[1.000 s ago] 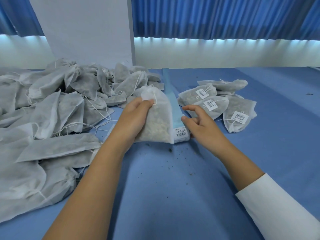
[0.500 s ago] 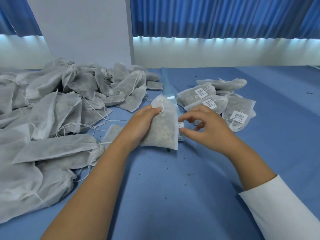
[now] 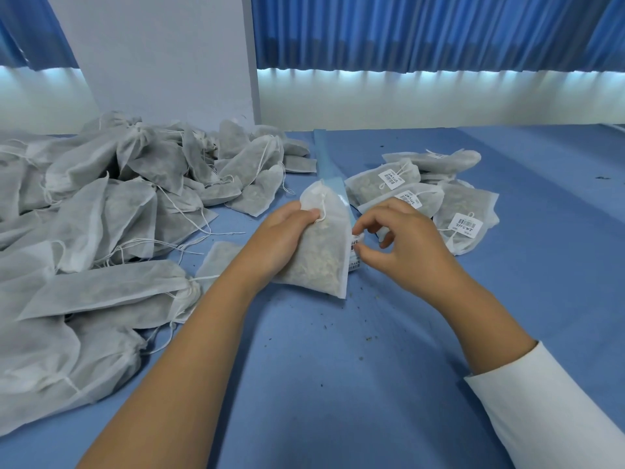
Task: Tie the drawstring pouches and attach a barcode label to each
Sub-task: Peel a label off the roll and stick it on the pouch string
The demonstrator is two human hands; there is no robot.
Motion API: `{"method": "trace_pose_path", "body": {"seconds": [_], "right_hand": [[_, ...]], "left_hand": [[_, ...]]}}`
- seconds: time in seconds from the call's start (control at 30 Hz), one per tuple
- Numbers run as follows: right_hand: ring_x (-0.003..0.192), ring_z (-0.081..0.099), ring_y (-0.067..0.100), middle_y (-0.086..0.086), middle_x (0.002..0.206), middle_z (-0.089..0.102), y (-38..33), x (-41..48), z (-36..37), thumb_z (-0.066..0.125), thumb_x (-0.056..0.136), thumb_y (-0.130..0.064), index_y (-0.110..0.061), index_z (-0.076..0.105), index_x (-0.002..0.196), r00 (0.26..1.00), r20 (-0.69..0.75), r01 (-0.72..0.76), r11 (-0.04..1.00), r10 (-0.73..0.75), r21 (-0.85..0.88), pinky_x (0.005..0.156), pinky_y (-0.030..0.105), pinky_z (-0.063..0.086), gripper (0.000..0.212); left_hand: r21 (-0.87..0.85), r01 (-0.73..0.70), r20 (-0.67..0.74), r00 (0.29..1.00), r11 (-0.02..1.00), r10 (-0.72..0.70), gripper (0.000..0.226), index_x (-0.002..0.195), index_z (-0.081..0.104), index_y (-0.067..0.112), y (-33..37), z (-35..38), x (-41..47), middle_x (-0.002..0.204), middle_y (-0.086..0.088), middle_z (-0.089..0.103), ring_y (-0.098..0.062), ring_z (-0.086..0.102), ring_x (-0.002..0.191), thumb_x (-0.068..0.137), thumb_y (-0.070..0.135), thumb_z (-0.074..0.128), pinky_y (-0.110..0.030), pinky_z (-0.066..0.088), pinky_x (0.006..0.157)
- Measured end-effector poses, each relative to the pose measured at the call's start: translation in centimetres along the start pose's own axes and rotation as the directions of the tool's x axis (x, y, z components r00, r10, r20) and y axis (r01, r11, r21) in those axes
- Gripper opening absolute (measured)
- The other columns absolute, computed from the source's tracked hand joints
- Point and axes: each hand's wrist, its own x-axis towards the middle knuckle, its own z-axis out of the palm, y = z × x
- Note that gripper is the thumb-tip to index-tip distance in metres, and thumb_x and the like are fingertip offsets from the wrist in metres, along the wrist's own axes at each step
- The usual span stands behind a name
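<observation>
My left hand (image 3: 280,238) grips a white filled drawstring pouch (image 3: 321,255) by its left side, holding it tilted over the blue table (image 3: 338,384). Just right of the pouch, my right hand (image 3: 399,245) pinches a small barcode label (image 3: 356,239) between thumb and forefinger, at the near end of the light-blue label strip (image 3: 329,174). The pouch hides most of that end of the strip.
A big heap of unlabelled white pouches (image 3: 101,214) with loose strings fills the left side of the table. Several labelled pouches (image 3: 463,225) lie in a small pile at the right. Dark crumbs dot the cloth near my wrists. A white pillar (image 3: 162,59) stands behind.
My left hand has drawn the pouch nearer and lower. My right hand has moved in to the strip's near end and closed thumb and finger on a label.
</observation>
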Motion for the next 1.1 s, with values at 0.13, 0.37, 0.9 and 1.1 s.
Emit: {"method": "trace_pose_path", "body": {"seconds": [0.13,0.37,0.9,1.1], "right_hand": [[0.083,0.052,-0.004,-0.009,0.092,0.053,0.2,0.1,0.1,0.073,0.082,-0.007,-0.021,0.069,0.093,1.000,-0.024,0.008,0.999,-0.009,-0.039,0.070,0.009,0.042,0.018],[0.082,0.056,0.001,-0.011,0.090,0.063,0.6,0.2,0.2,0.073,0.083,-0.017,-0.029,0.070,0.090,0.997,-0.063,0.029,0.994,-0.036,-0.103,0.072,0.024,0.046,0.014],[0.101,0.061,-0.005,-0.010,0.101,0.069,-0.1,-0.2,-0.7,0.049,0.090,-0.011,-0.033,0.048,0.078,0.992,0.071,-0.114,0.966,0.100,0.231,0.076,0.029,0.046,0.025],[0.097,0.062,0.003,-0.003,0.098,0.068,-0.6,0.0,-1.0,0.051,0.091,-0.003,-0.022,0.052,0.081,0.987,-0.027,-0.133,0.904,0.157,0.407,0.087,0.032,0.048,0.022]], "left_hand": [[-0.006,-0.006,-0.006,1.000,1.000,0.005,0.016,0.077,0.071,0.038,-0.1,0.0,0.1,0.078,0.015,0.071,-0.001,0.067,0.073,0.084,0.046,0.058,-0.026,0.047,0.072],[-0.018,0.023,-0.030,0.999,1.000,-0.023,0.025,0.090,0.073,0.038,-0.2,-0.1,0.3,0.092,0.013,0.075,-0.008,0.071,0.089,0.076,0.053,0.058,-0.030,0.050,0.083],[-0.023,0.040,-0.039,0.998,0.999,-0.041,0.016,0.071,0.070,0.039,-0.3,-0.3,0.2,0.077,0.013,0.070,-0.011,0.067,0.079,0.075,0.049,0.058,-0.033,0.047,0.080],[-0.020,0.046,-0.038,0.998,0.999,-0.047,0.015,0.072,0.070,0.041,-0.2,-0.2,0.1,0.076,0.016,0.071,-0.007,0.068,0.077,0.076,0.050,0.058,-0.030,0.046,0.075]]}}
